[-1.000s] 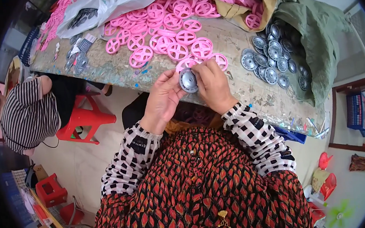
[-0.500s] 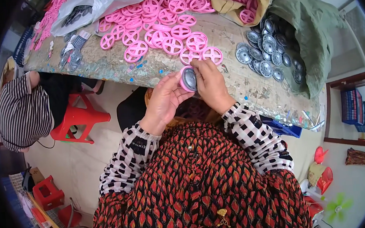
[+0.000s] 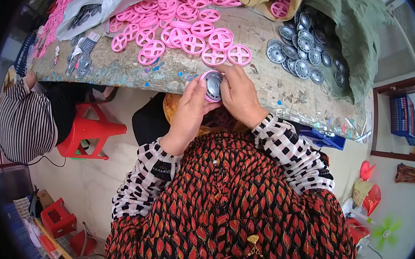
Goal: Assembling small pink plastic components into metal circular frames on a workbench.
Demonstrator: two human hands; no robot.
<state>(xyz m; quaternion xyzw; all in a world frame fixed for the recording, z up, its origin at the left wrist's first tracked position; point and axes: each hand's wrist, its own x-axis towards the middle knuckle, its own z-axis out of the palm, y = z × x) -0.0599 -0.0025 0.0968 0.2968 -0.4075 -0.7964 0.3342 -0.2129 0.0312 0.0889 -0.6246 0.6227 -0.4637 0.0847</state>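
Note:
A grey hubcap-like disc [image 3: 214, 86] sits inside a pink wheel ring [image 3: 207, 73], held up by the table's front edge. My left hand [image 3: 190, 109] grips the ring's left side between thumb and fingers. On the other side my right hand [image 3: 240, 95] is closed, its fingers against the disc's right edge. Just beyond my hands lie loose pink four-spoked wheels [image 3: 239, 54], the front of a large pink heap [image 3: 167, 3]. A pile of grey discs [image 3: 301, 68] lies to the right.
A green sack [image 3: 353, 35] is slumped behind the grey discs. White plastic [image 3: 105, 1] and a brown bag [image 3: 261, 1] border the pink heap. At left, a person in a striped top [image 3: 21, 122] is beside a red stool [image 3: 88, 134]. A blue crate [image 3: 327, 139] is below the table edge.
The disc and ring have turned so the grey face shows more fully. My left fingers have closed further around the ring. The whole view has shifted slightly.

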